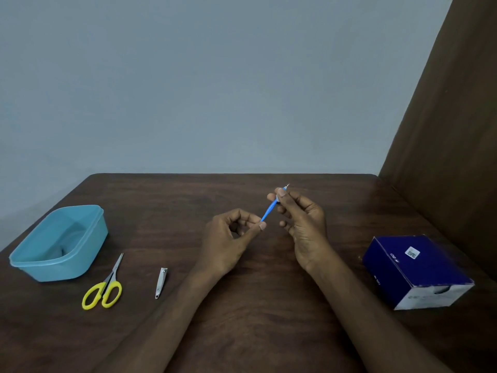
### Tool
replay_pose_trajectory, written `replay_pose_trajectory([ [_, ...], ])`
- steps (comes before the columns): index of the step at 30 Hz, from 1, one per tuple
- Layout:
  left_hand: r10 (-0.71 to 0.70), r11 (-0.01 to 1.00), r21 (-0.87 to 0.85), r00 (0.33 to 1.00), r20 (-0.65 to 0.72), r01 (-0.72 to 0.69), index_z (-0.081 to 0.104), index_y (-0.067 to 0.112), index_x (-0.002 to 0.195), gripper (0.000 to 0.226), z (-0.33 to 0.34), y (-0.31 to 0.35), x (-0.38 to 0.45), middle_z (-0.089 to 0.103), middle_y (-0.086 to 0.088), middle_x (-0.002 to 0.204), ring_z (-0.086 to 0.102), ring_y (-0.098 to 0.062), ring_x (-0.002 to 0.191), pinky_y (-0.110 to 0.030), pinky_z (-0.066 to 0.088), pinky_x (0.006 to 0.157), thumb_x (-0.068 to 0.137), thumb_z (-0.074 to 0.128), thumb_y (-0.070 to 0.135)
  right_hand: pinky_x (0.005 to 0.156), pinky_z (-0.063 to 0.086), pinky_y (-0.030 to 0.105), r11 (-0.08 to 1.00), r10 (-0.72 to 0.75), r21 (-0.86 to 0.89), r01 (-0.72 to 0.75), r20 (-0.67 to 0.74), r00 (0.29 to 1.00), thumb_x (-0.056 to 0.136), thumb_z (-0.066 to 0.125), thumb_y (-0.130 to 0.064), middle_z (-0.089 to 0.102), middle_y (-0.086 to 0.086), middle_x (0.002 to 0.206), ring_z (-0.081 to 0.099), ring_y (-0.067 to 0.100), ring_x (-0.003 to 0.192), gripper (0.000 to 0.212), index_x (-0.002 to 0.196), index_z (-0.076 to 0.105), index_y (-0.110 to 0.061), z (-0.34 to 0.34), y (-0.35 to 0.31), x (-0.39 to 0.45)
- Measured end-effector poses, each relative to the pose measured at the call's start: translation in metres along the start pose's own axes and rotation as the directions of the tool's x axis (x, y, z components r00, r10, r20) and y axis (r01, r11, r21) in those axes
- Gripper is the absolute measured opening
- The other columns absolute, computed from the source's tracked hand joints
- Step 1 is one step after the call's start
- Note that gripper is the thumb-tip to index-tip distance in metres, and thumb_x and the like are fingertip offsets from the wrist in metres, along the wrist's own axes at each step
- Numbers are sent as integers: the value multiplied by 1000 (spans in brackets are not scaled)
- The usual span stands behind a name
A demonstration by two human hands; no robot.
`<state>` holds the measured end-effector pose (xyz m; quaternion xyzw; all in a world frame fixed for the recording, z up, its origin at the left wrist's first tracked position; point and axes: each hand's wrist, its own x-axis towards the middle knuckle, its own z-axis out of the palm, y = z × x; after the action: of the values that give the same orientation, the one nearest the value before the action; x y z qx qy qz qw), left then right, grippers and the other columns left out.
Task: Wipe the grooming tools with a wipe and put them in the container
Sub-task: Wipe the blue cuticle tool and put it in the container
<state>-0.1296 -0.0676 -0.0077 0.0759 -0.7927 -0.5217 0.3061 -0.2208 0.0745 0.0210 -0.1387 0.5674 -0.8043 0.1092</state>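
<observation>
A thin blue-handled tool with a small metal tip is held slanted above the table's middle. My left hand pinches its lower end between thumb and fingertip. My right hand grips its upper end, with a small white wipe barely showing between the fingers. Yellow-handled scissors lie at the front left beside the light blue container. A metal nail clipper lies to the right of the scissors. Something dark lies in the container, too dim to identify.
A dark blue and white box stands at the right, near a brown panel. The wooden table ends at a grey-blue wall behind.
</observation>
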Motion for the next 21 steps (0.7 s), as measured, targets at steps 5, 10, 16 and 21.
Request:
replay_pose_trajectory([
  [5, -9, 1000, 29, 1000, 20, 8, 81, 26, 88, 5, -1, 2, -2, 77, 12, 79, 61, 1, 67, -15, 49, 65, 89, 86, 26, 66, 40, 27, 997, 11, 71, -9, -31, 999, 96, 76, -27, 83, 4, 104, 57, 8, 83, 9, 89, 78, -20, -3, -5, 0],
  [10, 4, 998, 67, 1000, 31, -6, 81, 28, 89, 6, -1, 4, -3, 77, 10, 81, 62, 0, 70, -15, 48, 62, 95, 81, 26, 65, 40, 26, 997, 1, 75, 4, -60, 998, 94, 78, -23, 83, 4, 105, 55, 7, 80, 6, 89, 78, -20, -9, -4, 4],
  [16, -26, 997, 70, 1000, 3, 25, 81, 28, 88, 7, 0, -1, -1, 78, 10, 82, 64, -3, 69, -15, 47, 62, 94, 80, 26, 60, 39, 23, 990, -34, 131, 58, -176, 984, 93, 80, -25, 83, 3, 104, 53, 5, 74, 8, 90, 78, -19, -14, -4, 11],
  [21, -78, 992, -105, 993, -86, 69, 81, 28, 85, 11, 2, -4, 3, 71, 17, 70, 60, 3, 67, -16, 44, 64, 95, 81, 22, 58, 42, 22, 993, -11, 111, 32, -184, 983, 96, 78, -28, 83, 2, 102, 54, 5, 71, 11, 91, 79, -18, -8, 5, 8],
])
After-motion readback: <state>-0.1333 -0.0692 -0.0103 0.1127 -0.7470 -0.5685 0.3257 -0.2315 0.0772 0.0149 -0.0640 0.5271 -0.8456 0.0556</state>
